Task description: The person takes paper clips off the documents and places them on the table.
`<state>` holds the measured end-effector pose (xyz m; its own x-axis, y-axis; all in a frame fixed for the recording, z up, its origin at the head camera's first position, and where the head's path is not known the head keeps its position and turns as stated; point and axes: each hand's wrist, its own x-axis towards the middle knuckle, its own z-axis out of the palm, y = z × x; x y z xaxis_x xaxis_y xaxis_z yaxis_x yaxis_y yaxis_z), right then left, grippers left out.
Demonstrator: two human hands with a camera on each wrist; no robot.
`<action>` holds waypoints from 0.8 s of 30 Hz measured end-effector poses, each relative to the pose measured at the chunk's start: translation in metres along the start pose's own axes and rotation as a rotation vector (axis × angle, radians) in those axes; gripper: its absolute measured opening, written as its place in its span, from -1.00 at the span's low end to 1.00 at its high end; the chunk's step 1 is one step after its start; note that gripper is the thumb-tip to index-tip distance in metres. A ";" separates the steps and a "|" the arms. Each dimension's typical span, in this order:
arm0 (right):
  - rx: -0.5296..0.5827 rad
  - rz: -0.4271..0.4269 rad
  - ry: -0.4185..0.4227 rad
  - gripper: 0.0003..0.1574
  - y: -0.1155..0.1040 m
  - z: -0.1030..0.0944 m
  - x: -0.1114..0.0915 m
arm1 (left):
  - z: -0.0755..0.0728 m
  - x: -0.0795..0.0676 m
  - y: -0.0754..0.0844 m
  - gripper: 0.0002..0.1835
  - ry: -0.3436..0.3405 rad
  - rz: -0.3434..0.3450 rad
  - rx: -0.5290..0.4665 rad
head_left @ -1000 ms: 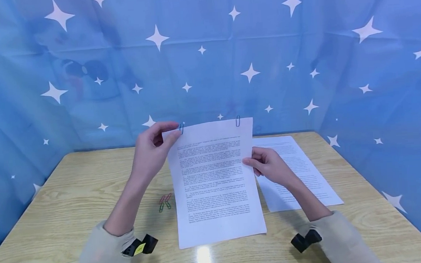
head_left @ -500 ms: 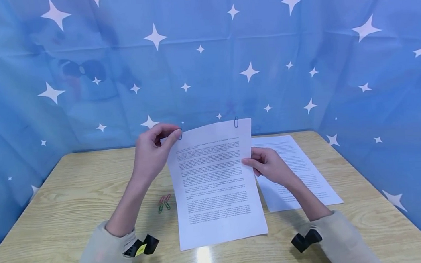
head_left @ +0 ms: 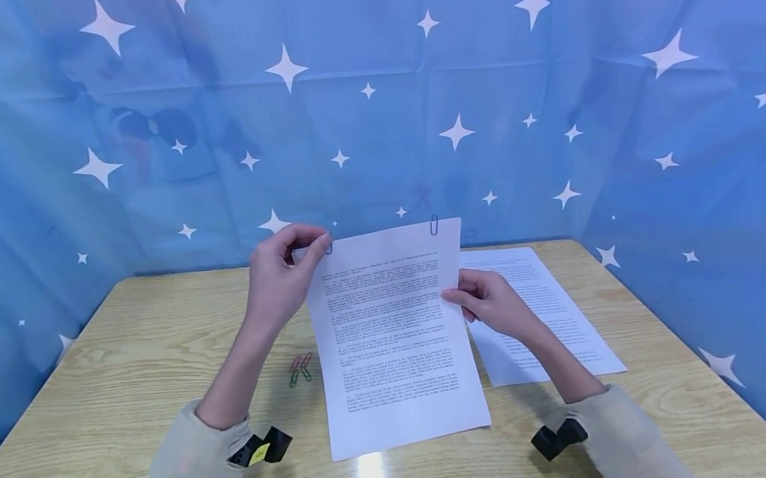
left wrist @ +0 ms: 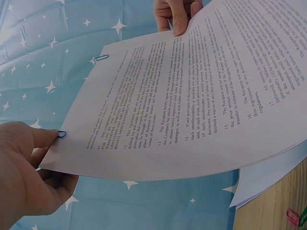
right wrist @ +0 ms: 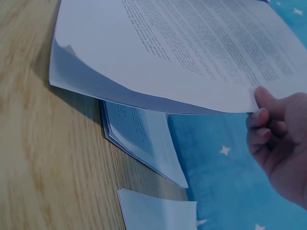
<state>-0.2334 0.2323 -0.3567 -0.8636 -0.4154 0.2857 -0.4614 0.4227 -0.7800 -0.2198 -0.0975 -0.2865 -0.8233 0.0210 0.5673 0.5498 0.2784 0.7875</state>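
Note:
Both hands hold up a printed paper sheaf [head_left: 388, 326]; the right wrist view shows a gap between sheets along its lower edge. At its top left corner my left hand [head_left: 279, 271] pinches a blue paper clip [left wrist: 62, 134] between thumb and forefinger, the thumb covering most of it. A second blue paper clip [head_left: 434, 225] sits on the top edge near the right corner, part of it standing above the paper. My right hand [head_left: 492, 302] pinches the sheaf's right edge, thumb in front and fingers behind.
Red and green paper clips [head_left: 301, 369] lie on the wooden table [head_left: 135, 378], left of the sheaf. Another printed stack [head_left: 546, 317] lies flat at the right. In the right wrist view one more paper stack [right wrist: 144, 139] shows below the sheaf. A blue starry curtain [head_left: 376, 122] hangs behind.
My left thumb has moved up over the corner clip, which showed whole earlier and is now mostly covered. The sheaf's lower edge has come slightly down. My right hand keeps its hold.

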 end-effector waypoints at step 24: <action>-0.018 -0.001 0.019 -0.77 0.000 -0.001 0.001 | -0.012 0.001 0.011 -0.83 0.100 0.028 -0.176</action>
<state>-0.2343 0.2332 -0.3558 -0.8668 -0.4004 0.2973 -0.4657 0.4370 -0.7695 -0.2127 -0.1057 -0.2745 -0.7941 -0.0713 0.6035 0.5955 0.1067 0.7962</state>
